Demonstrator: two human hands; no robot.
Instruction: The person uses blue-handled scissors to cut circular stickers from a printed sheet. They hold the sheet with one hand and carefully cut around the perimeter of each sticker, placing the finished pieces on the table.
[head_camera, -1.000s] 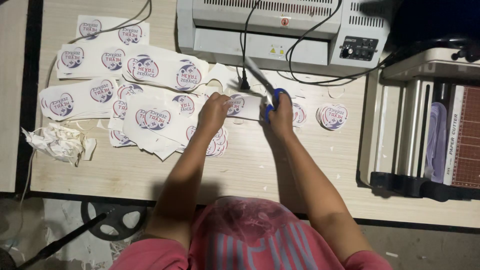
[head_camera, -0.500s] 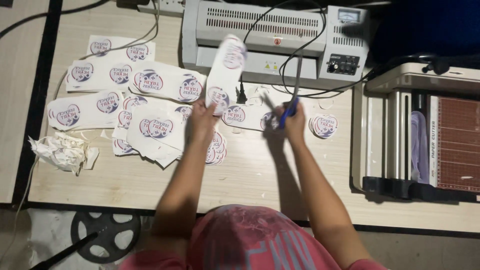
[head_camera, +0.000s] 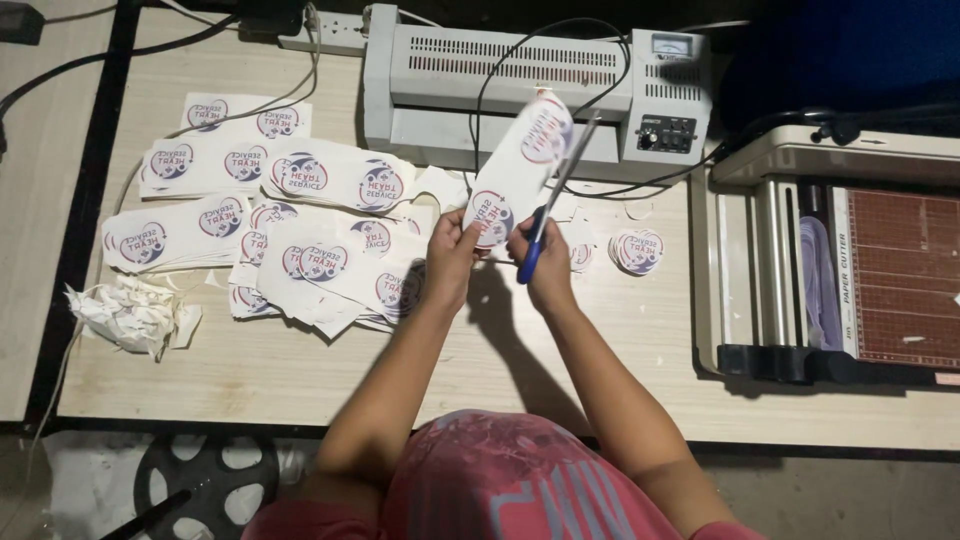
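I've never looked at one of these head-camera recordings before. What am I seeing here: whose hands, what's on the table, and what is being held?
The picture comes from a camera worn on a person's head, looking straight down, so the arms reaching up from the bottom edge are that person's own. There is no robot. The left hand holds up a white laminated strip printed with round badge designs. The right hand holds blue-handled scissors, blades against the strip's edge. On the pale wooden table lie many more printed strips, a small stack of round cut-outs and a heap of white offcuts. At the far edge sits a grey laminating machine with cables, and on the right a paper trimmer with a gridded board.
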